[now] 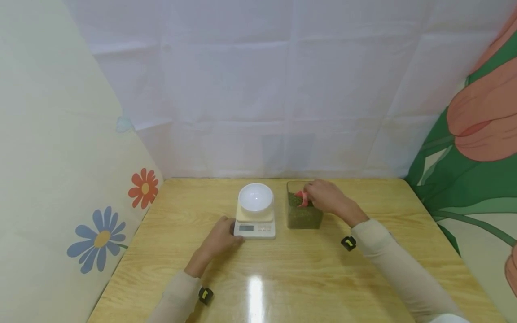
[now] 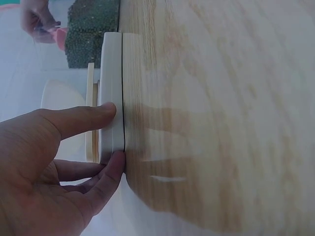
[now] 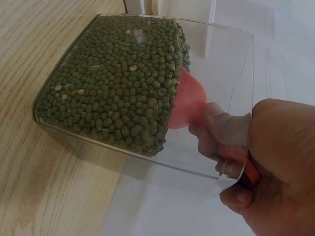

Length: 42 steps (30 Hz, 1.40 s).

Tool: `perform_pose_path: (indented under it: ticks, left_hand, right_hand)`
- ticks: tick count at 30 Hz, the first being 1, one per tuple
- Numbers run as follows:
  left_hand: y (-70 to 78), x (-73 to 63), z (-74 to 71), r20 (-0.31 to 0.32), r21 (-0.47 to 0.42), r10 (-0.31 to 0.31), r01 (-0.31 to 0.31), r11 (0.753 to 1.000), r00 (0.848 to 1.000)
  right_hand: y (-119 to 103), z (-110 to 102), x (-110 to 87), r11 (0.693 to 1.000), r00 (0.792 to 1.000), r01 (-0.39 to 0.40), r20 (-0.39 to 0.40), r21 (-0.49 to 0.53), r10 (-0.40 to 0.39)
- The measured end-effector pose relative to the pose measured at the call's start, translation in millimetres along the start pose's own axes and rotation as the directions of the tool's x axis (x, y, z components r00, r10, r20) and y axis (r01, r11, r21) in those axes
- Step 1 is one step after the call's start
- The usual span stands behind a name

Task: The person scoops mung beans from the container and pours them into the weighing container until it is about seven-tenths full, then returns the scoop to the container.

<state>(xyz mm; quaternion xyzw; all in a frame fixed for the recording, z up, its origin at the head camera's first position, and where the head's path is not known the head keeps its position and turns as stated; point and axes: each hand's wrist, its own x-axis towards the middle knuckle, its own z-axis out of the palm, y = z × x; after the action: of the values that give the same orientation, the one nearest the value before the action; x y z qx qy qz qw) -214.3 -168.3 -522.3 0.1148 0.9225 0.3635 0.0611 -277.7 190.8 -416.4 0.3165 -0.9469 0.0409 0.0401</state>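
A white bowl (image 1: pixel 256 197) sits on the pan of a white kitchen scale (image 1: pixel 255 231). With thumb and fingers my left hand (image 1: pixel 221 234) grips the scale's near left corner; the left wrist view shows the thumb (image 2: pixel 106 114) on its front side. To the right stands a clear square container (image 3: pixel 224 42) of green mung beans (image 3: pixel 108 83). My right hand (image 1: pixel 326 195) reaches over its rim and holds a pink scoop (image 3: pixel 189 101) by the handle. The scoop's front end is dug into the beans and hidden there.
Both scale and container rest on a wood-grain table (image 1: pixel 299 273), near its back edge. A white cloth (image 1: pixel 226 89) hangs behind. Flower-printed panels (image 1: pixel 60 170) stand at the left and right sides. The bowl and container stand a small gap apart.
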Motion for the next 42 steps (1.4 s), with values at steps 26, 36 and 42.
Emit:
perform_pose_path:
  ticks: [26, 36, 42]
  left_hand:
    - [1.1, -0.9, -1.1, 0.005, -0.005, -0.005, 0.005, 1.0, 1.0]
    - [2.1, -2.0, -1.5, 0.007, 0.002, -0.017, 0.017, 1.0, 1.0]
    - [2.2, -1.4, -1.7, 0.001, -0.005, -0.011, 0.011, 1.0, 1.0]
  right_hand:
    - [6, -3, -5.3, 0.991, 1.0, -0.004, 0.008, 0.133, 0.003]
    - [9, -3, -6.8, 0.987, 1.0, -0.001, -0.008, 0.158, 0.002]
    - [10, -2, -7.5, 0.985, 1.0, -0.012, -0.006, 0.171, 0.013]
